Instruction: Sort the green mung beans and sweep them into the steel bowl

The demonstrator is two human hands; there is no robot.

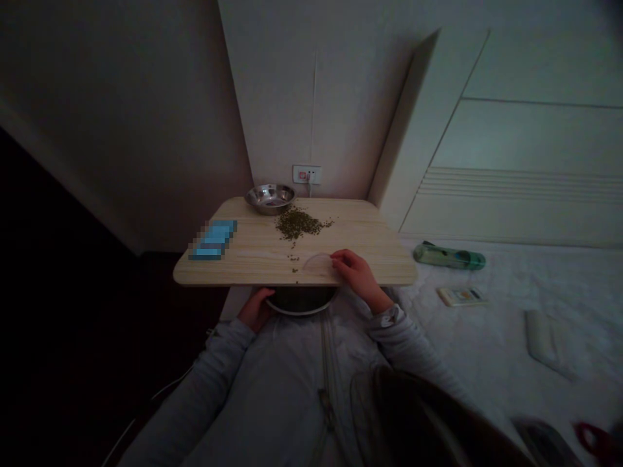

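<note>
My left hand (pixel 257 309) grips the side of a dark bowl (pixel 300 314) with a pale rim, held just below the table's front edge. Closed in a pinch, my right hand (pixel 354 271) has the edge of a clear, rounded thin piece (pixel 318 262), perhaps a plastic lid, low over the wooden tabletop. Small green beans (pixel 298 224) that look like mung beans lie heaped near the middle of the table, and a few trail toward the front edge above the bowl. What the bowl holds is too dark to make out.
A shiny metal bowl (pixel 270 199) stands at the back of the small wooden table (pixel 253 263). At its left lies a blurred blue flat object (pixel 213 240). A wall socket (pixel 306 174) is behind. On the bed at right are a green bottle (pixel 450 257) and a pale box (pixel 461 296).
</note>
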